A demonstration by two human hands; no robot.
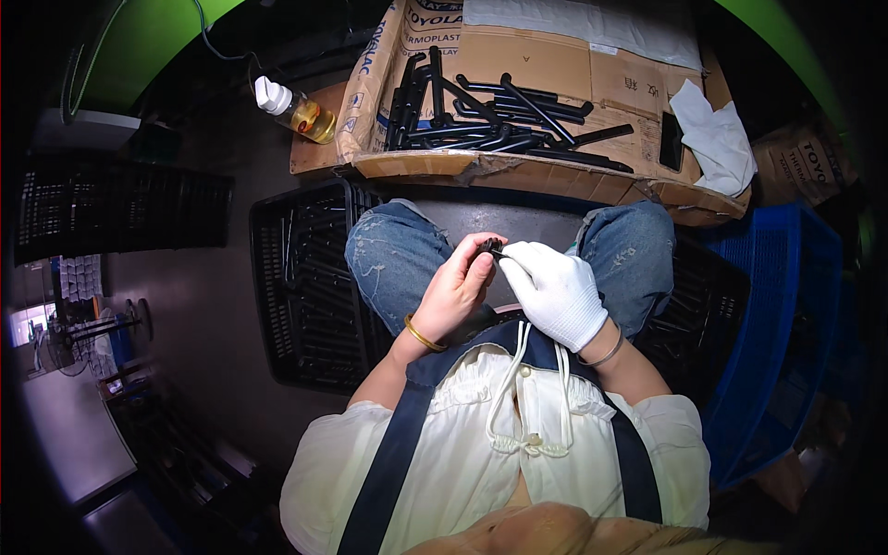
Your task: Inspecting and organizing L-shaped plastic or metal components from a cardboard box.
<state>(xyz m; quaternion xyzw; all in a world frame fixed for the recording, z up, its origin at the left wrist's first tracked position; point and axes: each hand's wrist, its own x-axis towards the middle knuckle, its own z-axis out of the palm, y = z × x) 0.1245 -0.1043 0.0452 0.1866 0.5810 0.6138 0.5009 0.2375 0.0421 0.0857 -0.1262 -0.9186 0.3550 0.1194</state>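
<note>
At the far left, a black slatted crate [120, 211] stood above a dark fan [65, 342]. Nearer the person, a black basket [265, 310] rested on the floor beside the left knee [384, 254], filled with long dark parts. Above it, a clear bottle [314, 120] with a white top and yellow liquid stood just left of an open cardboard box [555, 180]. Black rods [437, 88] lay in the box in a loose, crossing heap.

Between the knees, the bare left hand [462, 282], with a gold bangle [423, 335] at its wrist, had its thumb and fingers clamped on a small black piece [491, 247]. The piece sat at the fingertips, its dark upper part showing above the thumb. The right hand [560, 291], in a white glove, met it from the right; its fingers were drawn together against the piece's right side, but whether they were clamped on it I could not tell.

Farther right, a flat black phone [671, 141] lay in the box beside a crumpled white cloth [712, 139]. A second black basket [726, 305] stood past the right knee [638, 250], and a blue crate [763, 314] stood beyond that.
</note>
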